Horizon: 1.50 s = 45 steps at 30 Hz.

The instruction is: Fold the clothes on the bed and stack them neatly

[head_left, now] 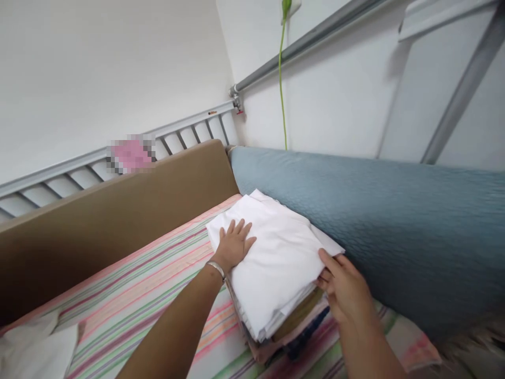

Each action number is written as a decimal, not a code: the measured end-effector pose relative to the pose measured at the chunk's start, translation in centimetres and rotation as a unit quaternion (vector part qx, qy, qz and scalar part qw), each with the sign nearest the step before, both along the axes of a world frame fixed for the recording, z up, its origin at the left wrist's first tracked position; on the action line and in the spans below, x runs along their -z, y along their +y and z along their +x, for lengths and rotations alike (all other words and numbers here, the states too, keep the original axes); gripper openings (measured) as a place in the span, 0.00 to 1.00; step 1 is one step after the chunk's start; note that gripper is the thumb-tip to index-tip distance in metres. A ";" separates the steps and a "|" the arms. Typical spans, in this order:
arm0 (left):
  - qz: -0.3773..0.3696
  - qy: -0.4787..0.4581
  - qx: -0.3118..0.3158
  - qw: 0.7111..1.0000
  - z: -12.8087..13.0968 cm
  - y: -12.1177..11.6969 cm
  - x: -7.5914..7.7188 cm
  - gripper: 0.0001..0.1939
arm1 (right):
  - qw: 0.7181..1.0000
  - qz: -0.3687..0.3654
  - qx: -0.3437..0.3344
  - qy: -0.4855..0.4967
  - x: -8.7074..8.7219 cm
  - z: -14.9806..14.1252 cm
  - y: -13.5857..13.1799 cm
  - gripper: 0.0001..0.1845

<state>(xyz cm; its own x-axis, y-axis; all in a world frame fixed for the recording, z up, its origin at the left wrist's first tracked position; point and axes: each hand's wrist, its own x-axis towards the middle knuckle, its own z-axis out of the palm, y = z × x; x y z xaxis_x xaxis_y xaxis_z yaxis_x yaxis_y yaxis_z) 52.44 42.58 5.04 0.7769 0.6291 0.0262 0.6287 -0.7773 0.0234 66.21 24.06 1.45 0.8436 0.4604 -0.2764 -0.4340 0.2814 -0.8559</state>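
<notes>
A folded white cloth (276, 247) lies on top of a stack of folded clothes (298, 321), whose olive, pink and dark blue layers show at the near side. My left hand (234, 245) rests flat on the cloth's left part, fingers spread, a silver bracelet at the wrist. At the cloth's right edge, my right hand (342, 281) has its thumb on top and its fingers curled under, gripping that edge. Whether it also holds a lower layer is hidden.
The stack sits on a striped sheet (158, 279) against a blue padded side (374, 221). A brown board (158, 200) closes off the far side, with a white radiator (185, 138) behind it. Another white cloth (39, 345) lies at lower left. A green cord (281, 89) hangs down the wall.
</notes>
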 end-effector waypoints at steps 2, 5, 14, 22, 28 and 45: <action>-0.009 -0.008 -0.005 1.000 -0.4 0.1 0.6 0.31 | 0.978 -0.112 0.084 -0.153 -0.8 -0.2 -1.3 0.24; -0.015 -0.015 0.003 1.000 -0.9 0.4 1.1 0.31 | 0.880 -0.176 0.200 -0.394 -2.6 -1.5 -2.6 0.25; -0.005 -0.019 0.008 1.000 -1.3 0.3 1.2 0.30 | 0.733 -0.216 -0.058 -0.642 1.9 -0.7 1.2 0.20; -0.009 -0.041 -0.005 0.999 -1.7 0.7 2.7 0.28 | 0.704 -0.288 -0.161 -0.629 2.8 -0.7 0.4 0.27; -0.041 -0.007 -0.007 0.999 -0.2 2.0 -0.6 0.28 | 0.727 -0.294 -0.188 -0.591 2.0 -0.7 -0.2 0.27; -0.029 -0.029 -0.110 0.993 7.3 3.2 0.3 0.31 | 0.731 -0.300 -0.230 -0.568 1.9 -0.2 -0.7 0.27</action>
